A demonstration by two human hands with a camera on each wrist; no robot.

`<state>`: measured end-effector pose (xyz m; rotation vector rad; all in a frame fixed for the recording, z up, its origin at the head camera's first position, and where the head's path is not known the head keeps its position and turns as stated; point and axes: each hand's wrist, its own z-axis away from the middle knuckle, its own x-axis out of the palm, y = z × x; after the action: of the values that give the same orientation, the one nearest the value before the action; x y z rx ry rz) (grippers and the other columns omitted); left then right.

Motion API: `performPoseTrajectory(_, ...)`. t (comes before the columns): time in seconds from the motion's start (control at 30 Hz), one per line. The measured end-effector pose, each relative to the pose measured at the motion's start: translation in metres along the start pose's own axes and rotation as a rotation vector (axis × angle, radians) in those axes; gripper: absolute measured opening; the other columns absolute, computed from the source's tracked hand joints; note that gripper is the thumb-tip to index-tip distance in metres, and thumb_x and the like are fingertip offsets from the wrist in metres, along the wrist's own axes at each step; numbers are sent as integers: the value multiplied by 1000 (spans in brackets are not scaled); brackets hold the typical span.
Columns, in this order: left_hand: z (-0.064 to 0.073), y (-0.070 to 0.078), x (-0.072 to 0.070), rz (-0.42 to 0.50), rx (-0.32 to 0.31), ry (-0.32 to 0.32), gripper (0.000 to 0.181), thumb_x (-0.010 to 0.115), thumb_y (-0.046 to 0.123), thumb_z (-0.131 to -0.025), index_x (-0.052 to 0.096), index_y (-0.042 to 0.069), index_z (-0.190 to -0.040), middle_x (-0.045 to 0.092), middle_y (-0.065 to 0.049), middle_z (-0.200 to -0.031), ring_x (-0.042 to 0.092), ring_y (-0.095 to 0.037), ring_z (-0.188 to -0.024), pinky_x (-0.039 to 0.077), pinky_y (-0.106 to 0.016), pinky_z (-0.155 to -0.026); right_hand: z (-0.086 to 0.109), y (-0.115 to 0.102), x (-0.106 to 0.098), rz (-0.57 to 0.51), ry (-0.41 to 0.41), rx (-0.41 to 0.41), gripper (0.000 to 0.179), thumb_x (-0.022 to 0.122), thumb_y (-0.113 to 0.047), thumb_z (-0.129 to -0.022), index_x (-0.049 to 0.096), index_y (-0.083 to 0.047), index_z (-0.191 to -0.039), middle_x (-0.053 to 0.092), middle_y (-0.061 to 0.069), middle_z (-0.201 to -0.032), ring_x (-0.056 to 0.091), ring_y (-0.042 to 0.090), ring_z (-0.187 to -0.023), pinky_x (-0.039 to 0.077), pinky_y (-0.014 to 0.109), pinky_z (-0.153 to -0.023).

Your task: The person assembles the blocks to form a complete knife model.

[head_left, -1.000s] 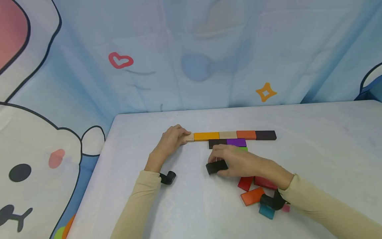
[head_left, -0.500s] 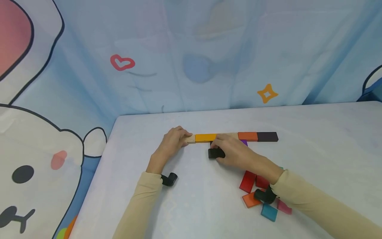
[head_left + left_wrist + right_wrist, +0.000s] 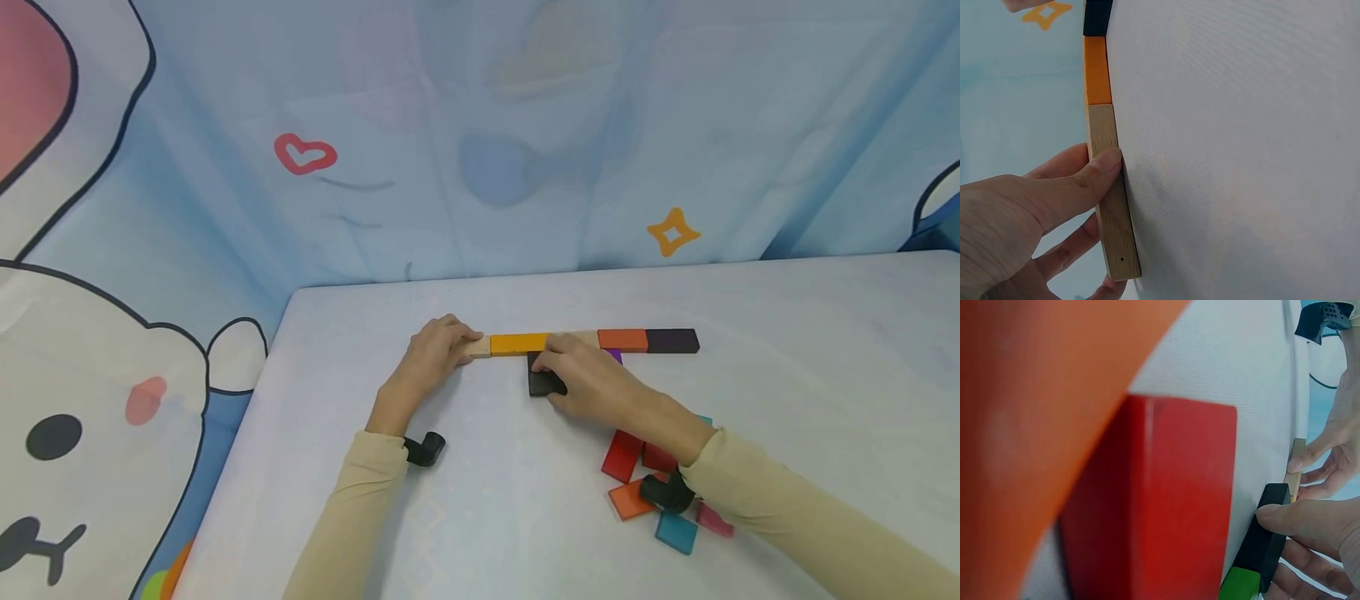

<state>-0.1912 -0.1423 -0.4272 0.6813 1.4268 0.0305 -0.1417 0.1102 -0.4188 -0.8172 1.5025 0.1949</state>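
At the left end of a row of blocks, my left hand [image 3: 429, 357] pinches a plain wooden block [image 3: 1116, 231], thumb on its near side and fingers behind. A yellow block [image 3: 516, 344] adjoins it in the row. My right hand [image 3: 596, 382] grips a black block [image 3: 544, 385] between thumb and fingers, just in front of the row. That block lies against another dark block of the second row, mostly covered by the fingers. A sliver of a purple block [image 3: 616, 356] shows behind the hand. In the right wrist view a green block [image 3: 1240, 585] meets the black block's end.
Further right in the back row are an orange block [image 3: 622, 340] and a black block [image 3: 672, 341]. Loose blocks lie under the right forearm: red [image 3: 622, 456], orange [image 3: 628, 501], blue [image 3: 677, 532] and pink [image 3: 714, 519]. A printed curtain [image 3: 495, 125] hangs behind the white table [image 3: 337, 325].
My right hand has carried the black block away from me, levelling it and bringing it against the second row. My left hand stays on the wooden block.
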Motion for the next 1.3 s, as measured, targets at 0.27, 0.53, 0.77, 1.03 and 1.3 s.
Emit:
performPoseTrajectory(0.27, 2, 1, 0, 12, 1, 5, 35, 79, 8, -94, 74, 7, -128, 69, -8, -118, 62, -29, -113, 52, -47, -102, 3, 2, -10, -35, -15, 47, 32, 89, -9, -83, 77, 0, -112, 65, 11, -106, 63, 27, -97, 61, 43, -87)
performPoseTrajectory(0.53, 3, -1, 0, 15, 6, 3, 34, 78, 8, -94, 74, 6, -128, 68, -9, -118, 62, -30, -113, 52, -47, -101, 11, 16, -50, -114, 22, 91, 19, 83, -9, -90, 79, -3, -108, 67, 6, -100, 67, 24, -91, 63, 41, -80)
performPoseTrajectory(0.77, 5, -4, 0, 13, 4, 4, 34, 78, 8, -94, 74, 6, -128, 68, -9, -120, 61, -31, -113, 52, -47, -102, 26, 27, -53, -98, -113, 126, 27, 91, -6, -80, 80, -7, -105, 68, 5, -102, 65, 22, -91, 63, 42, -79)
performPoseTrajectory(1.03, 4, -7, 0, 13, 6, 7, 34, 78, 8, -94, 74, 6, -128, 69, -9, -120, 61, -31, -113, 52, -47, -102, 37, 32, -37, -86, -114, 104, 26, 92, 1, -74, 79, -10, -93, 66, 3, -96, 62, 19, -85, 63, 39, -76)
performPoseTrajectory(1.3, 7, -11, -2, 23, 4, 5, 33, 78, 7, -94, 74, 6, -127, 68, -10, -119, 62, -31, -116, 51, -48, -104, 36, 27, -34, -85, -115, 114, 23, 90, 1, -77, 78, -10, -94, 66, 6, -99, 65, 24, -92, 64, 39, -78)
